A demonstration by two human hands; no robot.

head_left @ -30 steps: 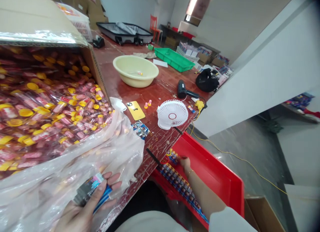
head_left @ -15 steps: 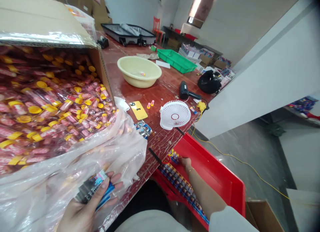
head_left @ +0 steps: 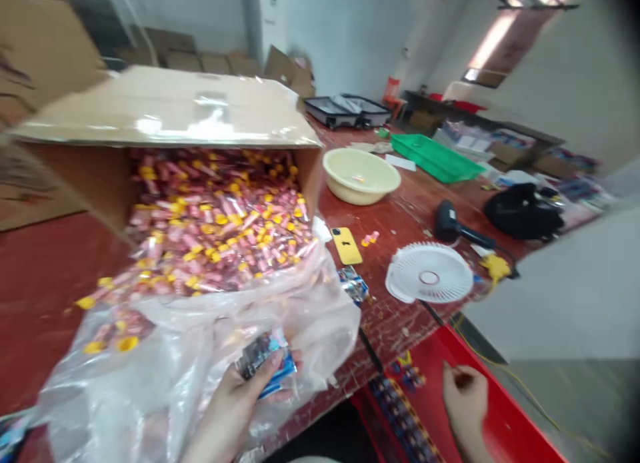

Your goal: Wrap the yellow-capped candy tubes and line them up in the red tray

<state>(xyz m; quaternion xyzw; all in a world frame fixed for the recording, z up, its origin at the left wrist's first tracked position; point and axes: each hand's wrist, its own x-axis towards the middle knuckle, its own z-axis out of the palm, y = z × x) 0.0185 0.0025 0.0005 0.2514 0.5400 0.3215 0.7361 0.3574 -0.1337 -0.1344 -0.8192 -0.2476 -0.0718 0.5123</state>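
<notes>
My left hand (head_left: pixel 250 390) is closed around a small stack of printed sachets (head_left: pixel 267 363), black and blue, held above the clear plastic liner (head_left: pixel 190 356). Over the red tray (head_left: pixel 505 410) at the lower right is my right hand (head_left: pixel 467 393), its fingers loosely curled, thumb apart from them, and nothing visible between; it is slightly blurred. A row of similar sachets (head_left: pixel 403 416) lies overlapped along the tray's left side. Behind the left hand, a carton (head_left: pixel 200 106) on its side spills many pink tubes with yellow caps (head_left: pixel 225 223) onto the liner.
Right of the carton, the red table (head_left: pixel 345 213) bears a yellow phone (head_left: pixel 346 246), a white fan (head_left: pixel 430 273), a black scanner (head_left: pixel 457 226), a cream basin (head_left: pixel 360 176) and a green tray (head_left: pixel 435 158). A foil packet (head_left: pixel 354 284) lies near the table edge. A yellow cable (head_left: pixel 530 390) crosses the floor.
The view has swung left, bringing the whole carton into sight. My right hand has come away from the far end of the sachet row. My left hand keeps its stack.
</notes>
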